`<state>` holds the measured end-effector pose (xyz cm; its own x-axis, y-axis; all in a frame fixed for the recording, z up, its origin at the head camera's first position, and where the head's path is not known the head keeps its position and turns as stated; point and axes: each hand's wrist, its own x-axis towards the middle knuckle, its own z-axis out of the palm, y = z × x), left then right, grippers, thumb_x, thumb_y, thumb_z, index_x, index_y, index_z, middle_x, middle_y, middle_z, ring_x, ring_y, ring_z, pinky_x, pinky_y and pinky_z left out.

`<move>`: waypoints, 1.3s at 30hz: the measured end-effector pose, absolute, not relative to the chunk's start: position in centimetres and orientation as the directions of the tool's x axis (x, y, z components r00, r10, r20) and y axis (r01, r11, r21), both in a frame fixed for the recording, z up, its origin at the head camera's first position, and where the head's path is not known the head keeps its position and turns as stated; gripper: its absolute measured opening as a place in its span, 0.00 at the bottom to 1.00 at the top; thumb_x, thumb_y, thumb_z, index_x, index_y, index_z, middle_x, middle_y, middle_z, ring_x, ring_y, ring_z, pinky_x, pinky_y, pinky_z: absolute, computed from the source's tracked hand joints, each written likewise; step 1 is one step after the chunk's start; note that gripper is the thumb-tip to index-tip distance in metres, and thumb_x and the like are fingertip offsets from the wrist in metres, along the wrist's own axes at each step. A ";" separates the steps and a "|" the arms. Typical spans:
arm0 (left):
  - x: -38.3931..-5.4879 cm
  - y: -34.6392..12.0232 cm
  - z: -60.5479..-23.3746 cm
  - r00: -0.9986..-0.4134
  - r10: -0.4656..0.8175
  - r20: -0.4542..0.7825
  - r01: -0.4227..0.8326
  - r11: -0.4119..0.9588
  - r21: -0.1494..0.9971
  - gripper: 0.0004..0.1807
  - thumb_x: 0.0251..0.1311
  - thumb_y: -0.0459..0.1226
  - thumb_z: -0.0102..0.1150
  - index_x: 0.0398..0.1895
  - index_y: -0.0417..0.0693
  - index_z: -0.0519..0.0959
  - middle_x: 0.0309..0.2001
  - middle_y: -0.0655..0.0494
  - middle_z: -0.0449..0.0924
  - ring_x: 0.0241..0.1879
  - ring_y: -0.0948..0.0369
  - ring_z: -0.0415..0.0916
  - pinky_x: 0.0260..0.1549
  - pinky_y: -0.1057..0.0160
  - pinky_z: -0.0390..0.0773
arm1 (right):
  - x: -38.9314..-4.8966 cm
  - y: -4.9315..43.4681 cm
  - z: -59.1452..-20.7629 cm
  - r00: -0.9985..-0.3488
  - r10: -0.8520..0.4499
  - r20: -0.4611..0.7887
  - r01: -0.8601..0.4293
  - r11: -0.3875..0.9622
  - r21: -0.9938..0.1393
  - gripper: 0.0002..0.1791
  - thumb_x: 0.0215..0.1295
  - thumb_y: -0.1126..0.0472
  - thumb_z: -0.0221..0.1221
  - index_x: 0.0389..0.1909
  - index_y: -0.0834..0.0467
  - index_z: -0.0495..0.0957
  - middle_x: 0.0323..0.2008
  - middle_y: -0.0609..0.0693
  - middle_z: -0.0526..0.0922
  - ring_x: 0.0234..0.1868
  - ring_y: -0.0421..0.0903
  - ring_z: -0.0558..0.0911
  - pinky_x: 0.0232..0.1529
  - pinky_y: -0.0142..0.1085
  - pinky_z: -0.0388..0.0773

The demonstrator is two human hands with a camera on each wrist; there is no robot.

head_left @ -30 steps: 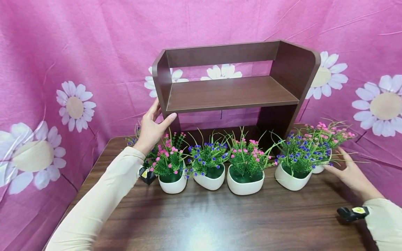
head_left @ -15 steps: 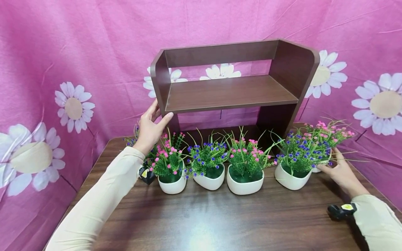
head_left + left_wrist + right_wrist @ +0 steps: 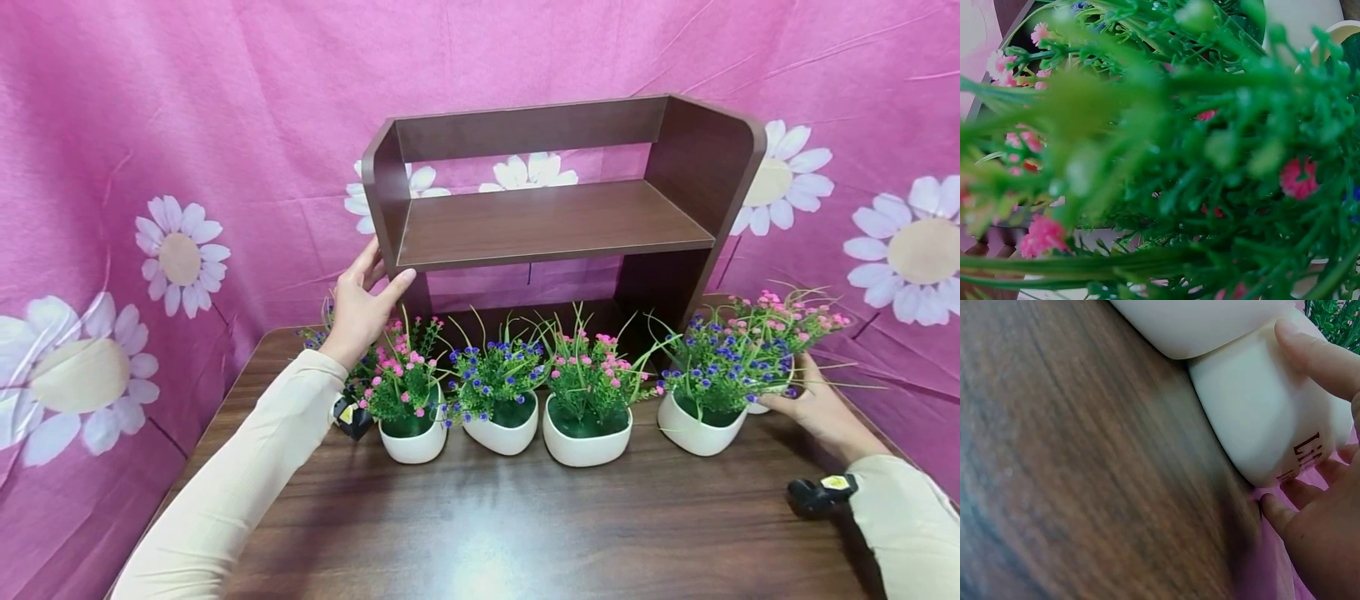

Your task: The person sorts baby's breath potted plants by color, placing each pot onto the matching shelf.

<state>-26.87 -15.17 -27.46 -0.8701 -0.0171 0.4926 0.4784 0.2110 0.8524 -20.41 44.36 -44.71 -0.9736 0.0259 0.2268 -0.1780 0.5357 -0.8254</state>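
Note:
In the head view, my left hand [image 3: 356, 312] holds the left side panel of a dark brown two-tier shelf [image 3: 555, 218], thumb at the front edge and fingers on the outer side. At the right end, my right hand [image 3: 821, 417] grips a white pot [image 3: 1244, 406] of pink artificial flowers [image 3: 795, 317]. In the right wrist view, the thumb lies on one side of this pot and the fingers reach round the lettered side; its base meets the table. A pot of blue flowers [image 3: 701, 429] stands against it, hiding part of it.
Along the shelf's front stand more white pots: pink flowers [image 3: 412, 446], blue flowers [image 3: 506, 433] and pink flowers [image 3: 587, 442]. Behind my left wrist, another blue-flowered plant [image 3: 311, 337] is partly hidden. Blurred leaves [image 3: 1166, 156] fill the left wrist view. A pink daisy-print cloth [image 3: 262, 150] backs the wooden table [image 3: 420, 533].
My right hand has moved slightly left and closer round the pot at the right end. The left hand stays on the shelf, and the pots look unmoved.

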 end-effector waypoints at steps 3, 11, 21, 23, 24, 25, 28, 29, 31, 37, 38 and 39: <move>-26.9 -15.2 -27.5 -0.874 -0.019 0.486 0.473 0.202 0.858 0.36 0.59 0.34 0.64 0.71 0.54 0.63 0.67 0.51 0.68 0.63 0.56 0.69 0.61 0.58 0.72 | -20.4 44.5 -44.6 -0.975 0.029 0.220 -0.169 0.543 -0.823 0.51 0.62 0.68 0.60 0.76 0.51 0.36 0.56 0.37 0.60 0.52 0.24 0.62 0.46 0.13 0.63; -25.8 -14.8 -26.7 -0.879 -0.011 0.477 0.466 0.192 0.864 0.36 0.59 0.30 0.62 0.71 0.46 0.61 0.67 0.47 0.66 0.64 0.52 0.69 0.60 0.59 0.72 | -20.1 44.3 -44.7 -0.977 0.103 0.185 -0.089 0.591 -0.802 0.53 0.60 0.63 0.64 0.76 0.58 0.37 0.58 0.64 0.60 0.51 0.27 0.62 0.40 0.12 0.62; -24.6 -14.2 -25.6 -0.886 -0.009 0.463 0.450 0.221 0.865 0.36 0.60 0.29 0.61 0.71 0.42 0.60 0.68 0.43 0.65 0.65 0.49 0.67 0.63 0.60 0.69 | -19.1 44.8 -45.1 -0.965 0.141 0.219 -0.110 0.540 -0.834 0.49 0.59 0.65 0.65 0.74 0.47 0.45 0.49 0.28 0.63 0.45 0.19 0.65 0.41 0.12 0.66; -24.6 -14.2 -25.6 -0.890 -0.012 0.457 0.443 0.223 0.868 0.36 0.60 0.29 0.61 0.71 0.42 0.60 0.68 0.44 0.65 0.64 0.50 0.67 0.63 0.61 0.70 | -18.8 44.9 -45.2 -0.967 0.141 0.212 -0.106 0.534 -0.839 0.49 0.60 0.65 0.64 0.74 0.46 0.44 0.51 0.28 0.63 0.46 0.19 0.66 0.41 0.12 0.67; -24.6 -14.2 -25.6 -0.890 -0.011 0.455 0.441 0.222 0.869 0.36 0.60 0.29 0.61 0.71 0.43 0.60 0.68 0.45 0.65 0.64 0.50 0.67 0.62 0.61 0.71 | -18.7 45.0 -45.1 -0.968 0.139 0.209 -0.105 0.531 -0.841 0.49 0.61 0.65 0.64 0.74 0.46 0.43 0.52 0.29 0.63 0.46 0.19 0.66 0.41 0.11 0.67; -24.6 -14.2 -25.6 -0.891 -0.011 0.454 0.441 0.222 0.870 0.36 0.60 0.29 0.61 0.71 0.44 0.60 0.68 0.45 0.65 0.64 0.50 0.68 0.62 0.60 0.71 | -18.5 45.0 -45.1 -0.969 0.138 0.204 -0.103 0.527 -0.844 0.48 0.61 0.65 0.63 0.75 0.46 0.43 0.53 0.30 0.63 0.47 0.19 0.66 0.41 0.12 0.68; -24.6 -14.2 -25.6 -0.889 -0.011 0.457 0.444 0.220 0.869 0.36 0.60 0.30 0.61 0.71 0.44 0.60 0.68 0.45 0.65 0.64 0.50 0.68 0.62 0.60 0.70 | -18.2 45.2 -44.9 -0.966 0.133 0.221 -0.122 0.518 -0.847 0.46 0.62 0.66 0.62 0.73 0.44 0.45 0.54 0.30 0.63 0.48 0.18 0.67 0.41 0.11 0.68; -24.6 -14.2 -25.6 -0.887 -0.010 0.461 0.448 0.217 0.867 0.36 0.60 0.29 0.61 0.71 0.43 0.60 0.68 0.45 0.65 0.64 0.50 0.68 0.63 0.60 0.70 | -18.2 45.2 -44.8 -0.964 0.128 0.232 -0.143 0.485 -0.863 0.45 0.61 0.68 0.62 0.72 0.43 0.48 0.54 0.30 0.65 0.48 0.19 0.68 0.42 0.12 0.69; -24.6 -14.2 -25.5 -0.884 -0.011 0.467 0.454 0.214 0.865 0.36 0.60 0.29 0.61 0.71 0.43 0.60 0.68 0.44 0.65 0.64 0.50 0.68 0.63 0.61 0.69 | -18.1 45.2 -44.5 -0.960 0.126 0.249 -0.179 0.407 -0.896 0.43 0.60 0.72 0.61 0.70 0.43 0.52 0.52 0.29 0.68 0.47 0.20 0.71 0.41 0.13 0.71; -25.3 -14.4 -26.1 -0.880 -0.015 0.476 0.462 0.209 0.862 0.36 0.60 0.30 0.62 0.71 0.45 0.61 0.67 0.45 0.66 0.64 0.51 0.69 0.64 0.61 0.69 | -17.7 45.3 -43.8 -0.955 0.114 0.274 -0.260 0.126 -0.958 0.41 0.57 0.80 0.58 0.64 0.43 0.58 0.49 0.33 0.75 0.44 0.24 0.77 0.37 0.15 0.74; -25.3 -14.5 -26.1 -0.879 -0.015 0.476 0.462 0.210 0.861 0.36 0.60 0.30 0.62 0.71 0.45 0.61 0.67 0.45 0.67 0.64 0.51 0.69 0.64 0.61 0.69 | -17.6 45.4 -43.7 -0.955 0.120 0.270 -0.258 0.109 -0.960 0.40 0.57 0.80 0.57 0.64 0.43 0.58 0.49 0.34 0.74 0.42 0.25 0.78 0.36 0.16 0.75; -25.2 -14.5 -26.1 -0.879 -0.015 0.477 0.463 0.210 0.861 0.36 0.60 0.30 0.62 0.71 0.45 0.61 0.67 0.45 0.67 0.63 0.51 0.69 0.64 0.61 0.69 | -17.5 45.5 -43.6 -0.958 0.125 0.259 -0.251 0.079 -0.965 0.40 0.58 0.80 0.57 0.63 0.43 0.58 0.48 0.35 0.75 0.41 0.26 0.79 0.34 0.17 0.76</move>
